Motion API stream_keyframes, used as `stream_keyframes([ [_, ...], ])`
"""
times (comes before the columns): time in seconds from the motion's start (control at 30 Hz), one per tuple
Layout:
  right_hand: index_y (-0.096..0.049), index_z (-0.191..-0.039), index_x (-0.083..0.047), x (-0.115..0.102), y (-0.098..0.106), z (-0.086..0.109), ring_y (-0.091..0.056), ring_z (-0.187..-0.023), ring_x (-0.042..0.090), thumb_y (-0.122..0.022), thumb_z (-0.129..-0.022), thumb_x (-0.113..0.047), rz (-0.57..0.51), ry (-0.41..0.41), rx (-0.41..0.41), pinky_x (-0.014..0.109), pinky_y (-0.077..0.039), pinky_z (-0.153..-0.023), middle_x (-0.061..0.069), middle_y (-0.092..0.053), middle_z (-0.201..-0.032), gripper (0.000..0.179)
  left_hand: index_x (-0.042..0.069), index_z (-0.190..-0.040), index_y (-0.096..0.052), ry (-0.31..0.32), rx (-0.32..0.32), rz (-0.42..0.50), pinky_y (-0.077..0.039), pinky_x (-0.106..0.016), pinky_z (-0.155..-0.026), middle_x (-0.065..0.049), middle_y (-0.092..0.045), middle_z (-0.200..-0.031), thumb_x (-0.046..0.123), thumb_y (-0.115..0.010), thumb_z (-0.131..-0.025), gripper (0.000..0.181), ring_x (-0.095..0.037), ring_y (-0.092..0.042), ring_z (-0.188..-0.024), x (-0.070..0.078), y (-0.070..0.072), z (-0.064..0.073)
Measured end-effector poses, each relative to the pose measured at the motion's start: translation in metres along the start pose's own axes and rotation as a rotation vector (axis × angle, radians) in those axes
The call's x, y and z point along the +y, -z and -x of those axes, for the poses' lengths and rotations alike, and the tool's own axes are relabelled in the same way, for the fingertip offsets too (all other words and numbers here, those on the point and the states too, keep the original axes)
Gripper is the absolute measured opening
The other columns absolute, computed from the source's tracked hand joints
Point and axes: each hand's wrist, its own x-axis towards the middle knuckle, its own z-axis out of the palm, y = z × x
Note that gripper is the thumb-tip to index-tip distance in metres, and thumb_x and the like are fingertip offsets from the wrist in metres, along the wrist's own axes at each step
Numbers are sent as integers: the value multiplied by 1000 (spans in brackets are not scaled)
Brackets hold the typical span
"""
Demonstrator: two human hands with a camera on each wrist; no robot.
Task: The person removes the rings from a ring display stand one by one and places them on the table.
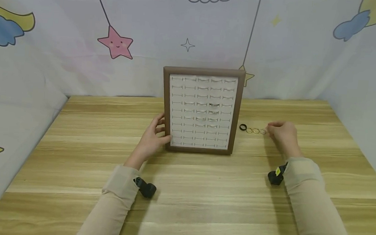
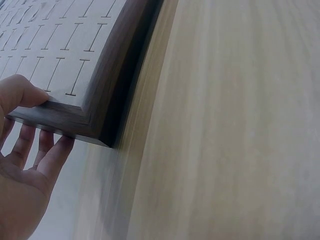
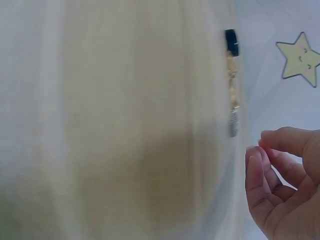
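A brown-framed display board (image 1: 237, 113) stands upright, its white face cut with rows of short slots. My left hand (image 1: 154, 135) grips its left edge, thumb on the front; in the left wrist view the fingers (image 2: 52, 155) press the outer side of the frame. To the board's right lies a row of rings: a black ring (image 1: 243, 127), two gold rings (image 1: 255, 131) and a silver ring (image 1: 263, 131). My right hand (image 1: 284, 135) is just beside the silver ring. In the right wrist view its fingertips are loosely bent, apart from the rings, with nothing visible between them.
Everything is on a wood-grain table (image 1: 202, 198). Behind it hangs a white cloth (image 1: 149, 16) printed with stars, moons and clouds, which also runs along both sides. A small black camera sits on each wrist. Several slots of the board look dark or gaping.
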Motion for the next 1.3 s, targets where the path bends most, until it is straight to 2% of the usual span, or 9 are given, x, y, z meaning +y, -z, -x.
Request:
stream_keyframes([
  [0.1, -54, -131, 2, -7, 3, 2, -53, -78, 2, -50, -97, -21, -3, 4, 13, 11, -47, -65, 20, -57, -125, 42, 19, -154, -15, 4, -4, 3, -42, -48, -105, -13, -31, -150, -1, -61, -87, 83, -34, -38, -136, 0, 0, 0],
  [0.2, -53, -132, 2, -15, 5, 3, -56, -85, 6, -49, -98, -23, -7, 50, 44, 13, -50, -71, 21, -56, -129, 43, 19, -154, -14, 7, -9, 4, -41, -49, -106, -13, -30, -151, -1, -60, -88, 83, -34, -37, -137, 0, 0, 0],
  [0.3, -53, -133, 1, -24, 6, 4, -57, -88, 7, -50, -98, -24, -36, 96, 70, 18, -52, -78, 18, -57, -126, 43, 20, -154, -14, 9, -10, 6, -41, -50, -106, -13, -29, -151, -1, -60, -88, 83, -34, -36, -137, 0, 1, 1],
  [0.57, -62, -124, -1, -54, 2, 17, -54, -69, -8, -56, -94, -26, -79, 216, 163, 10, -48, -66, -5, -64, -95, 39, 20, -154, -15, 8, -11, 7, -42, -49, -106, -13, -30, -151, -2, -60, -88, 83, -33, -37, -137, 0, 0, -1],
  [0.67, -64, -121, -3, -67, -1, 25, -55, -68, -9, -58, -94, -27, -86, 272, 178, 11, -47, -65, -4, -66, -95, 37, 20, -154, -15, 9, -10, 6, -42, -49, -106, -13, -30, -151, -2, -60, -88, 82, -33, -37, -137, 0, 0, 0],
  [0.87, -65, -119, -4, -91, -11, 42, -56, -73, -8, -59, -93, -27, -136, 371, 178, 12, -46, -67, 7, -66, -107, 35, 20, -154, -15, 11, -10, 11, -41, -49, -106, -12, -30, -151, -2, -60, -88, 83, -33, -37, -137, 1, 0, 0],
  [1.07, -68, -115, -6, -107, -26, 54, -54, -83, -3, -60, -94, -25, -138, 495, 205, 14, -45, -75, 13, -68, -111, 30, 19, -154, -15, 3, -12, 21, -42, -48, -106, -13, -30, -151, -2, -60, -88, 83, -33, -37, -137, 1, 0, 0],
  [1.17, -68, -113, -5, -110, -34, 57, -59, -89, 7, -60, -93, -20, -117, 562, 194, 18, -47, -80, 14, -69, -108, 26, 19, -154, -15, 5, -11, 25, -42, -48, -105, -13, -30, -151, -2, -60, -88, 83, -34, -37, -136, 1, 0, 0],
  [1.3, -68, -110, -2, -113, -47, 60, -63, -93, 22, -61, -92, -11, -55, 654, 176, 24, -48, -78, 16, -69, -104, 21, 19, -154, -15, 7, -9, 22, -42, -48, -105, -13, -29, -151, -2, -60, -88, 83, -34, -37, -136, 2, -1, 0],
])
